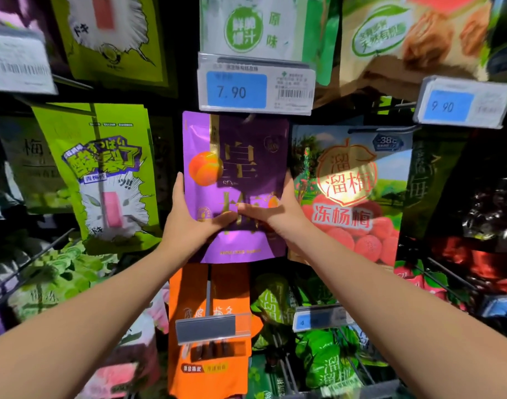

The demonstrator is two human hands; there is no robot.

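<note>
Purple pouch at centre; L hand and R hand grip its sides, thumbs in front, fingers mostly hidden behind (print blurry). Price tag at 12 o'clock, green pouch at 9, orange pouch at 6.

The purple pouch is glossy, smooth plastic film; the price tag holder is clear plastic.

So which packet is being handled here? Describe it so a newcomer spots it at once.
Find the white price tag with the blue 7.90 panel at top centre. Directly below it is a glossy purple foil pouch, gripped at its sides by the left hand and right hand. Purple with gold characters, it sits between a lime-green pouch and a red-berry pouch.
</note>
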